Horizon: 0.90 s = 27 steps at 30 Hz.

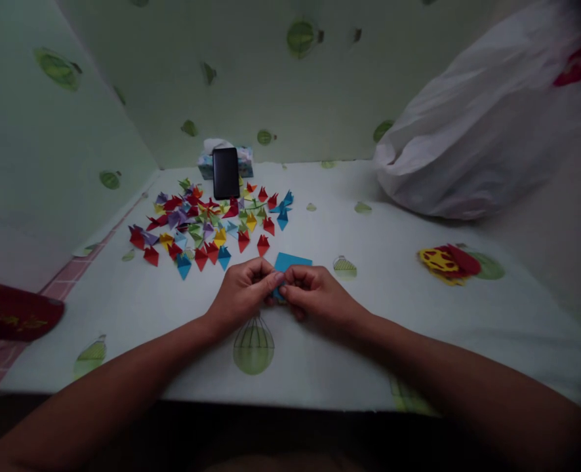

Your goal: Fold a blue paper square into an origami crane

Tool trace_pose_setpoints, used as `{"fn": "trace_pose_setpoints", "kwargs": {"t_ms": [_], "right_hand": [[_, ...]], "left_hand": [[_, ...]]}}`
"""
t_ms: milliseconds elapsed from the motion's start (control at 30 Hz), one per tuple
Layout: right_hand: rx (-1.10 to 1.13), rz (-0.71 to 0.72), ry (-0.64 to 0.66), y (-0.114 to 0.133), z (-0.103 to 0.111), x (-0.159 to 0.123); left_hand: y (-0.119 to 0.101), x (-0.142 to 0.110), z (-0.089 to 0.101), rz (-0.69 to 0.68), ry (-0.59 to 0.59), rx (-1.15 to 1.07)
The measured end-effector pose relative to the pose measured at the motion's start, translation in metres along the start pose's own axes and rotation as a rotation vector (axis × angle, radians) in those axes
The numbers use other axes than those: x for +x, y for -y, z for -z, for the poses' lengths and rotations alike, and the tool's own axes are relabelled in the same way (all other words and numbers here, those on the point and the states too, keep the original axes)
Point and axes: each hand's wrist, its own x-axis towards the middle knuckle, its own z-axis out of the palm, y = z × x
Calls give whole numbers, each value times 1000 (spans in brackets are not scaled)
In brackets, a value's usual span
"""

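Pinching blue paper point(295, 261), both hands point(241, 288) point(326, 296) hold one straight edge facing the wall point(241, 78), its long axis unclear.

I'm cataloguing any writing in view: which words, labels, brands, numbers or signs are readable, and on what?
No text is readable.
Red item, left edge: gold marks, too blurred to read.
White bag: red patch, too blurred.
Tissue box: pattern too small.

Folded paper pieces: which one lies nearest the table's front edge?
The left one of the two front blue pieces; its tip sits lower in view than any other's.
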Motion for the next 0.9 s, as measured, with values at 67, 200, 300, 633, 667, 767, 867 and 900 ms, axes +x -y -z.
{"fn": "trace_pose_setpoints", "kwargs": {"t_ms": [67,200,300,633,667,767,867,900], "right_hand": [[14,-5,15,0,-1,0],[49,18,-18,-1,0,0],[62,39,-83,-2,2,1],[198,90,-86,-7,4,4],[194,88,-90,-7,5,4],[133,89,-112,-6,5,4],[44,89,-141,-4,5,2],[23,86,-142,-3,5,2]], "left_hand": [[0,-1,0,-1,-6,-1],[4,2,1,6,-6,-66],[5,4,2,38,32,-77],[-1,6,3,58,73,-132],[-1,6,3,65,73,-140],[1,7,3,79,70,-162],[5,7,3,97,56,-165],[6,7,3,102,53,-160]]}}
